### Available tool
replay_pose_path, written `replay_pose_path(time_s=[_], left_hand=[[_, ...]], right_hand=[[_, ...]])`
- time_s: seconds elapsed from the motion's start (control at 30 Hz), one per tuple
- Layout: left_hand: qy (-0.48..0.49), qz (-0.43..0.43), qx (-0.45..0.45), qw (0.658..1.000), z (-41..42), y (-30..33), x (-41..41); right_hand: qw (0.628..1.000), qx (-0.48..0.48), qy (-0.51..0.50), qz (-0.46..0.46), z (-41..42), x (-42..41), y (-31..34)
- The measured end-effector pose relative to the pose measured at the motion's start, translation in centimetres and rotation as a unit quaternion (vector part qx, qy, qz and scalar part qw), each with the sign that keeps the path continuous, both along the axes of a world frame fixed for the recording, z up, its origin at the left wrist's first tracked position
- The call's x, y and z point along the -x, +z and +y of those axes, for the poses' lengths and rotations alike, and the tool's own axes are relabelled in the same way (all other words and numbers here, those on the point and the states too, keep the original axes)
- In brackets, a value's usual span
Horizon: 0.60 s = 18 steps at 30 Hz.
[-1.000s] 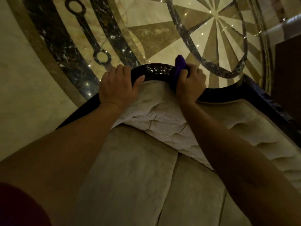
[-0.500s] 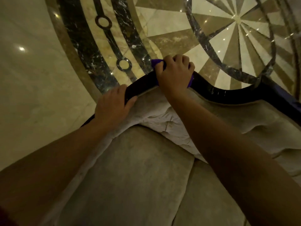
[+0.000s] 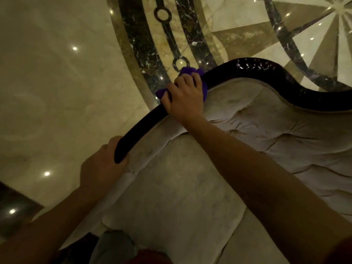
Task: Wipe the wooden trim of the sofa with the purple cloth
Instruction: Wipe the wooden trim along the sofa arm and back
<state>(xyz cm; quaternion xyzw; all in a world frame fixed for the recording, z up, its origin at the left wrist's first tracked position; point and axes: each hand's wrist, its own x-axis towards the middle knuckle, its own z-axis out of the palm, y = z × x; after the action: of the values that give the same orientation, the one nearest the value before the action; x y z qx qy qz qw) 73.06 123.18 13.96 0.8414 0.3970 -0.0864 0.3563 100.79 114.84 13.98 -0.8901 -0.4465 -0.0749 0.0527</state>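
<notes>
The sofa's dark glossy wooden trim [image 3: 253, 68] curves along the top of the tufted beige backrest [image 3: 257, 126]. My right hand [image 3: 185, 98] is clenched around the purple cloth [image 3: 187, 71] and presses it onto the trim on the left slope of the curve. The cloth bulges out above and to the left of the fingers. Further down the same rail, my left hand [image 3: 103, 168] grips the trim's lower end, fingers wrapped over the back.
Polished marble floor [image 3: 57, 82] lies beyond the sofa, with dark inlaid bands [image 3: 144, 40] and a star pattern at the upper right. Beige seat cushions [image 3: 171, 197] fill the foreground. A dark object [image 3: 13, 206] sits at the lower left edge.
My right hand has slid the cloth leftwards and down along the trim from the crest of the curve. My left hand has shifted further down the rail, and the view has swung left.
</notes>
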Motion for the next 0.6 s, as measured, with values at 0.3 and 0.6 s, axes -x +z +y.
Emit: replay_pose_path(time_s=[0.3, 0.6], left_hand=[[0.012, -0.035, -0.084, 0.996, -0.6, -0.9, 1.3], [-0.043, -0.021, -0.112, 0.993, -0.2, -1.1, 1.4]], right_hand=[[0.989, 0.124, -0.02, 0.082, 4.8, 2.5, 0.8], [0.953, 0.173, -0.101, 0.227, 2.1, 7.8, 3.4]])
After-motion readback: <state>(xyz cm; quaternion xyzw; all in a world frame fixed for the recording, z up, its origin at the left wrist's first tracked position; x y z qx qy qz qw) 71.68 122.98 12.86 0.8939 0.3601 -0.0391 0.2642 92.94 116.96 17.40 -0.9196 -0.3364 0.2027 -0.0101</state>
